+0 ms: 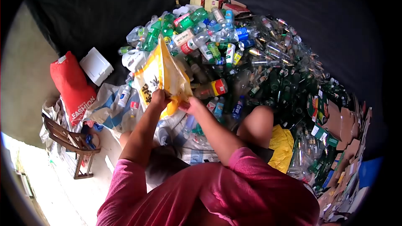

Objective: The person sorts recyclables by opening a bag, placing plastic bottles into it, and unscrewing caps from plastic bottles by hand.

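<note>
A yellow and white plastic bag [161, 73] with dark printed characters stands up in front of me, its pointed corner reaching over the bottle pile. My left hand [159, 99] grips its lower edge, fingers closed on the plastic. Close beside it, my right hand [189, 105] is closed on the bag's lower right part. Whether anything is inside the bag I cannot tell. Just beyond my right hand lies a clear bottle with a red and yellow label [217, 87]. A white plastic jug [135, 60] rests behind the bag on the left.
Plastic bottles [188, 37] and dark green glass bottles [280, 83] are heaped ahead. Flattened cardboard [341, 121] stacks at the right. Leftward are a red sack [73, 86], a white foam box [96, 66] and a wooden chair [69, 138]. A yellow sack [281, 146] lies by my right knee.
</note>
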The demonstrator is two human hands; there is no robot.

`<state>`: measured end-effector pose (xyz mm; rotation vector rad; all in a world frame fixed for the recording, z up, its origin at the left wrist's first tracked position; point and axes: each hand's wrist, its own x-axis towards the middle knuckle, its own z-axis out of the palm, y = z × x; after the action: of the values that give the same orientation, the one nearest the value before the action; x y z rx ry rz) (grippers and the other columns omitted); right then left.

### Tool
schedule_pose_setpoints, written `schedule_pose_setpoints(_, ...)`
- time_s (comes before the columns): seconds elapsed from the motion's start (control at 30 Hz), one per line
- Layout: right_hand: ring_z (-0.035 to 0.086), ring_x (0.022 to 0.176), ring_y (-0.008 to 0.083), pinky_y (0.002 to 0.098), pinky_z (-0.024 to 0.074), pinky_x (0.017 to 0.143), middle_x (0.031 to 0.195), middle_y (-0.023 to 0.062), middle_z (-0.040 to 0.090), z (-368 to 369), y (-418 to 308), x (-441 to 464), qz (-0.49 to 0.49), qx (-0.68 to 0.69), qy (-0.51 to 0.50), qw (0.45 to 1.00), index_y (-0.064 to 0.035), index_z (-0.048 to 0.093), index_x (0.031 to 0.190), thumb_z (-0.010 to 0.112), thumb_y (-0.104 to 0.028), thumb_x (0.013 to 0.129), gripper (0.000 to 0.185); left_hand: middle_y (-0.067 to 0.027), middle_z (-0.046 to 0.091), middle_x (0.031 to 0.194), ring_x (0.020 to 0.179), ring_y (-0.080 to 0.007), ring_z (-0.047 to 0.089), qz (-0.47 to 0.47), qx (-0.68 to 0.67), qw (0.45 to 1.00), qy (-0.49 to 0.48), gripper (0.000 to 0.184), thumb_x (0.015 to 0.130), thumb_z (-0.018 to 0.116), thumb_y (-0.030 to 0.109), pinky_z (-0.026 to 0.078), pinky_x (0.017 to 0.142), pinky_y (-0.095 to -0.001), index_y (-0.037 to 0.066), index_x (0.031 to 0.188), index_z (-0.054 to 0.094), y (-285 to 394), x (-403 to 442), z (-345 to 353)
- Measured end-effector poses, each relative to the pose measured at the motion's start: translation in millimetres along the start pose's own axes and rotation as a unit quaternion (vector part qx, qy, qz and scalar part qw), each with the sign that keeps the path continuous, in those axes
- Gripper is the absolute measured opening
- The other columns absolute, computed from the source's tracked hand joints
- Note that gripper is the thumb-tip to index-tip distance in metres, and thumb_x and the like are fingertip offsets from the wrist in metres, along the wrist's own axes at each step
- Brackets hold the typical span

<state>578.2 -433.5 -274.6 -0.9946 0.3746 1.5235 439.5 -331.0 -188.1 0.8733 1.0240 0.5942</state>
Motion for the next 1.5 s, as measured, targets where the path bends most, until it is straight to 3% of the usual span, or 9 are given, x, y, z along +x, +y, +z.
schedule_pose_setpoints(0.23,0.056,0.119,0.0389,0.0632,0.0413,0.103,0.133,0.0175,0.058,-23,-30,-6,-0.014,0.202,-0.001,0.979,-0.0146,0.055,0.133,0.033,-0.034,0.105,0.040,-0.0171,0.065,0.102,0.092,-0.0342,0.065,-0.161,-0.036,0.985,0.055,0.031,0.097,0.036,0.012,0.053,0.088,-0.0595,0.004,0.117,0.059,-23,7,-12)
schedule_pose_setpoints(0.5,0.059,0.121,0.0281,0.0573,0.0496,0.098,0.135,0.0055,0.061,-12,-16,19,-0.086,0.258,-0.069,0.960,-0.0158,0.059,0.133,0.040,-0.038,0.104,0.041,-0.0122,0.066,0.099,0.076,-0.0238,0.064,-0.175,-0.079,0.978,0.086,0.031,0.100,0.040,0.016,0.060,0.072,-0.0447,0.006,0.118,0.063,-1,-9,-11)
schedule_pose_setpoints(0.63,0.057,0.124,0.0241,0.0472,0.0511,0.101,0.136,0.0063,0.059,7,-3,-13,-0.074,0.155,-0.162,0.972,-0.0121,0.055,0.135,0.045,-0.037,0.105,0.040,-0.0124,0.066,0.094,0.070,-0.0245,0.065,-0.144,0.055,0.977,0.145,0.029,0.097,0.045,0.018,0.057,0.057,-0.0422,0.005,0.115,0.063,-8,0,-22)
schedule_pose_setpoints(0.7,0.056,0.125,0.0272,0.0510,0.0515,0.099,0.138,0.0080,0.057,7,-6,-3,-0.119,0.082,-0.063,0.988,-0.0111,0.050,0.140,0.037,-0.033,0.107,0.041,-0.0149,0.067,0.096,0.074,-0.0291,0.069,-0.124,0.153,0.975,0.104,0.031,0.092,0.052,0.016,0.056,0.052,-0.0444,0.004,0.118,0.060,-23,24,-33)
schedule_pose_setpoints(0.83,0.056,0.124,0.0279,0.0506,0.0515,0.098,0.137,0.0088,0.056,0,-24,18,-0.159,0.098,-0.011,0.982,-0.0102,0.051,0.138,0.039,-0.029,0.105,0.039,-0.0192,0.065,0.102,0.083,-0.0336,0.069,-0.087,0.346,0.923,0.140,0.030,0.090,0.055,0.016,0.058,0.065,-0.0467,0.002,0.116,0.058,12,-2,-12)
schedule_pose_setpoints(0.9,0.056,0.124,0.0279,0.0495,0.0509,0.098,0.137,0.0091,0.056,2,-27,14,-0.177,0.069,0.038,0.981,-0.0099,0.050,0.137,0.041,-0.028,0.104,0.040,-0.0223,0.061,0.105,0.092,-0.0398,0.065,0.255,0.453,0.779,0.351,0.028,0.084,0.058,0.011,0.054,0.081,-0.0466,0.002,0.111,0.058,22,-29,10)
schedule_pose_setpoints(1.0,0.056,0.124,0.0279,0.0480,0.0501,0.099,0.136,0.0094,0.056,6,-20,1,-0.196,0.018,0.080,0.977,-0.0093,0.050,0.137,0.044,-0.028,0.102,0.040,-0.0223,0.056,0.100,0.092,-0.0437,0.058,0.528,0.486,0.672,0.186,0.035,0.073,0.057,0.005,0.049,0.083,-0.0493,0.002,0.108,0.058,65,-64,27)
schedule_pose_setpoints(1.3,0.056,0.123,0.0301,0.0555,0.0506,0.097,0.135,0.0095,0.057,-13,19,-36,-0.264,-0.090,0.029,0.960,-0.0151,0.054,0.132,0.045,-0.024,0.097,0.037,-0.0267,0.041,0.142,0.125,-0.0461,0.052,0.148,0.546,0.796,0.214,0.083,0.085,0.067,0.042,0.049,0.100,-0.0474,0.005,0.150,0.030,46,7,16)
schedule_pose_setpoints(1.5,0.058,0.118,0.0275,0.0481,0.0500,0.097,0.130,0.0067,0.059,3,23,-78,-0.187,-0.060,0.007,0.981,-0.0146,0.055,0.131,0.047,-0.026,0.095,0.039,-0.0216,0.057,0.136,0.121,-0.0383,0.058,0.136,0.564,0.804,0.127,0.054,0.092,0.056,0.029,0.049,0.100,-0.0459,0.009,0.142,0.050,19,19,-1)
